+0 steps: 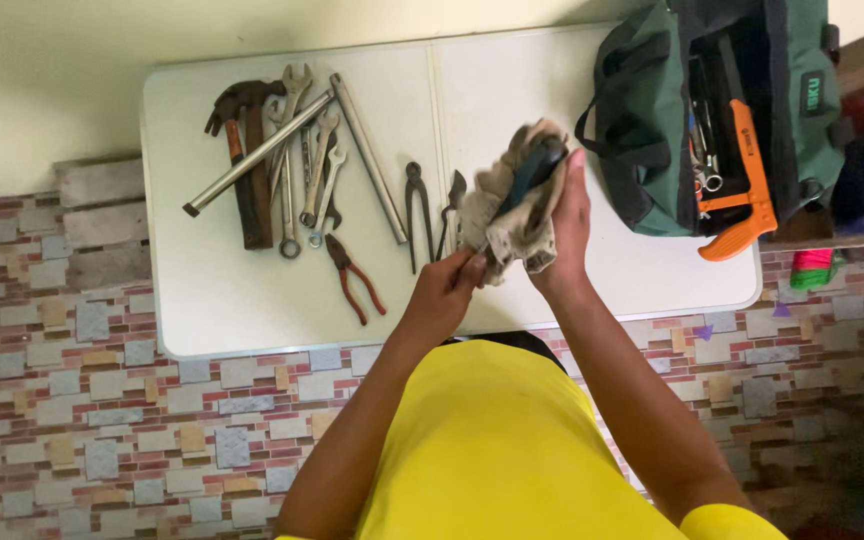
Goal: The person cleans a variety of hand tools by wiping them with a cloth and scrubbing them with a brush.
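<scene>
Hands grip a beige rag (507,215) bundled around a blue-handled tool (532,170), right hand (564,225) behind, left hand (447,290) pinching below.

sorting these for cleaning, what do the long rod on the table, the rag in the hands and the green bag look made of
Long silver rod: probably bare metal, with a dull grey sheen. Crumpled beige rag, gripped by both hands: soft woven cloth that folds and looks stained. Green tool bag: likely synthetic fabric, matte, with black webbing handles.
</scene>
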